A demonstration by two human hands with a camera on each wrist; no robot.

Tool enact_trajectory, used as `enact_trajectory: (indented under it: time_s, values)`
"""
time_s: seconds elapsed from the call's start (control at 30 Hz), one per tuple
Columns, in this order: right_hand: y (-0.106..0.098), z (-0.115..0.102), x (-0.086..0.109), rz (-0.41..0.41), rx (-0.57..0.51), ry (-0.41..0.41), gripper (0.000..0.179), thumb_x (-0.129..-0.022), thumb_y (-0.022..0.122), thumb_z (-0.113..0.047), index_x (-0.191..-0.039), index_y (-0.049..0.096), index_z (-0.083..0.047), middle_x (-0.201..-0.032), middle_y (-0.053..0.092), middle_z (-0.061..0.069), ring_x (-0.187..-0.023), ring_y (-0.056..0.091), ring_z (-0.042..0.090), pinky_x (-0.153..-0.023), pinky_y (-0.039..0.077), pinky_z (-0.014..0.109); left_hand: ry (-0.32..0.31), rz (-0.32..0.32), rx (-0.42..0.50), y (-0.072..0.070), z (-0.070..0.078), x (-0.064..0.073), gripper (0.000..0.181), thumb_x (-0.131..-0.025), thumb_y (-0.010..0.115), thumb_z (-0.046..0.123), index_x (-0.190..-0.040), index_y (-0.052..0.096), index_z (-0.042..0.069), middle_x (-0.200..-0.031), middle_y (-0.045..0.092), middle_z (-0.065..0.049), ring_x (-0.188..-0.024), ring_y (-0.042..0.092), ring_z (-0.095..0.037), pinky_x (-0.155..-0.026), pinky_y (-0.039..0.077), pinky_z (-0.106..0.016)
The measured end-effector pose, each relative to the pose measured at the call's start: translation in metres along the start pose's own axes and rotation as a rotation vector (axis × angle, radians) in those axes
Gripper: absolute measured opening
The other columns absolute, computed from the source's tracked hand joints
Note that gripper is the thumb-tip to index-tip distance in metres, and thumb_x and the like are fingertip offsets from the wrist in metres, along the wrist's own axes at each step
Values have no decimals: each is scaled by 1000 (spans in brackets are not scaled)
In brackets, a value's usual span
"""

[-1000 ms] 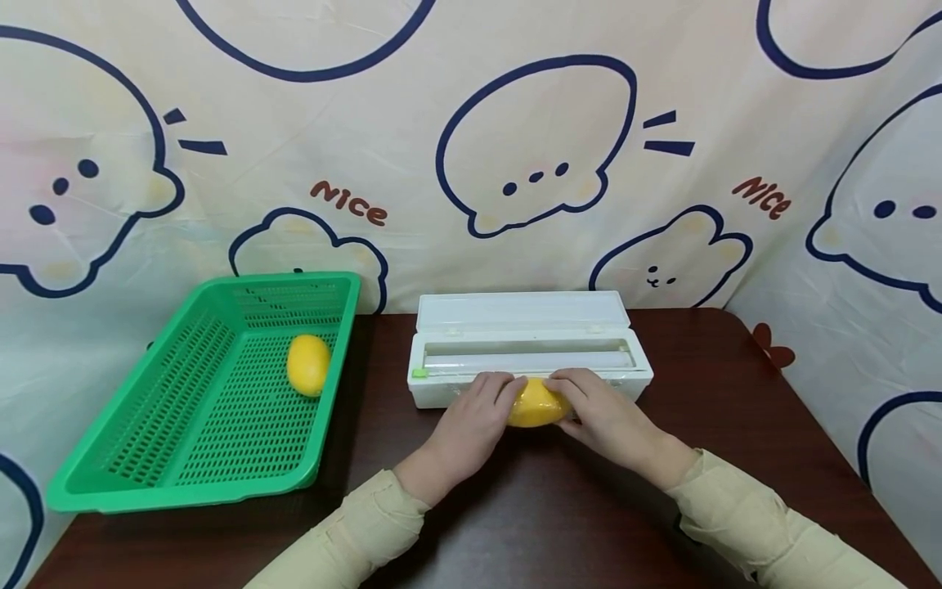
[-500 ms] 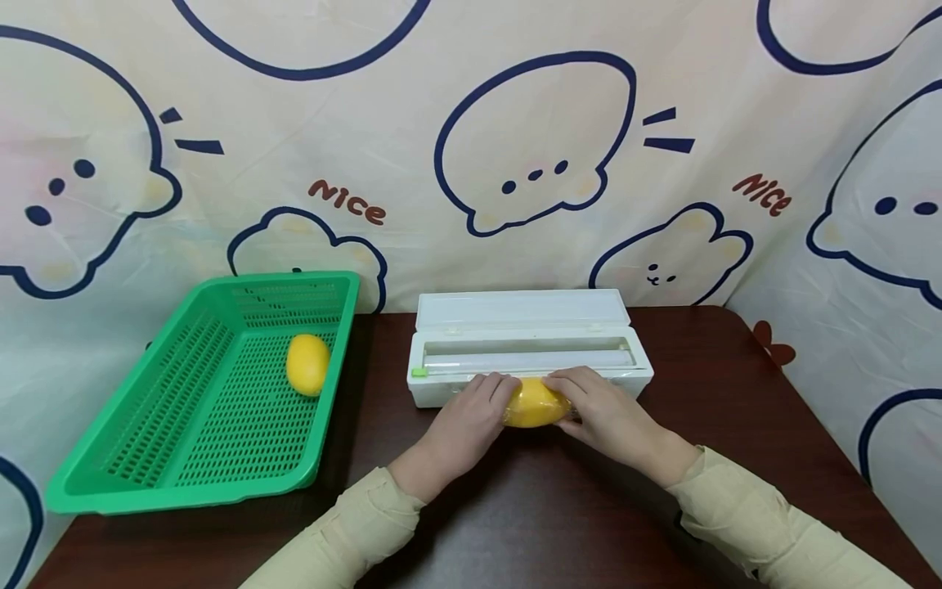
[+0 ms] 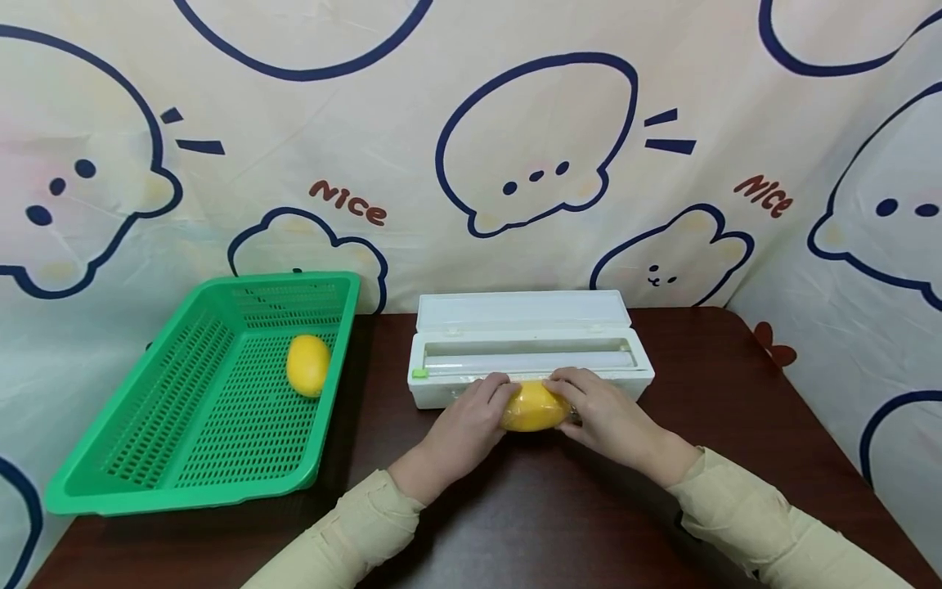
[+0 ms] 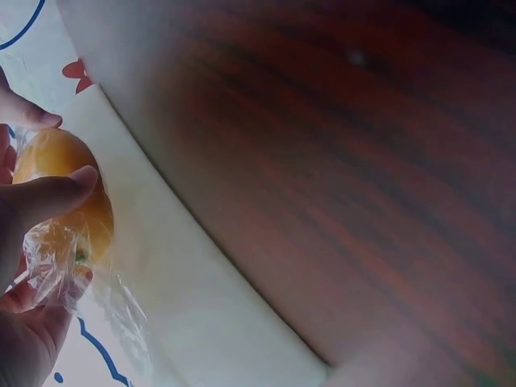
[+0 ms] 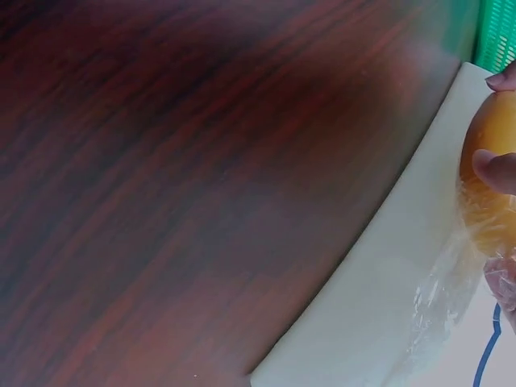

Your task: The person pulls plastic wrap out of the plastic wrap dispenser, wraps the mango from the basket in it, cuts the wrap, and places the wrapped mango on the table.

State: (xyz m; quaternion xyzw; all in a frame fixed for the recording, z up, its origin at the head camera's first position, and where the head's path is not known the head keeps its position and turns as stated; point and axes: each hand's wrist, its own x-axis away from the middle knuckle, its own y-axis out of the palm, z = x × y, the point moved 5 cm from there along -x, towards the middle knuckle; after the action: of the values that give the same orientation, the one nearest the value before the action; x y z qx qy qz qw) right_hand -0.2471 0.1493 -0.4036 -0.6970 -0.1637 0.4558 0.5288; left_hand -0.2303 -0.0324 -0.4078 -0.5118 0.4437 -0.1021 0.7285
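A glossy yellow oval fruit [image 3: 536,409], partly covered in clear cling film [image 4: 55,254], is held between both hands in front of the white cling film dispenser [image 3: 441,395]. My left hand [image 3: 471,425] grips its left end, the thumb lying across it in the left wrist view. At the other end my right hand [image 3: 609,424] holds the fruit with fingers and thumb. Film trails from the fruit over the dispenser's white front in both wrist views. The dispenser's lid [image 3: 522,311] stands open, showing a roll [image 3: 530,361] inside.
To the left stands a green plastic basket [image 3: 184,496] with a second yellow fruit [image 3: 308,366] in it. The dark wooden table [image 3: 530,515] ends at a patterned cloth backdrop [image 3: 412,147] behind. A small green slider [image 3: 419,373] sits at the dispenser's left front.
My left hand has shifted slightly left and down along the fruit. The fruit sits slightly lower and more of its left side shows; the right hand has barely moved.
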Motion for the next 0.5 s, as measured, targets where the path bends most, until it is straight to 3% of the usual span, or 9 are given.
enact_trajectory:
  time_s: [0.5]
  values:
    - [0,1,-1,-45,-10,16,62,-72,95,-13,-126,68,1,-112,66,9,-101,66,23,-84,58,36,-37,-95,44,1,-4,-2,65,-68,95,3,-124,62,-1,-105,62,-9,-95,65,-22,-84,57,-32]
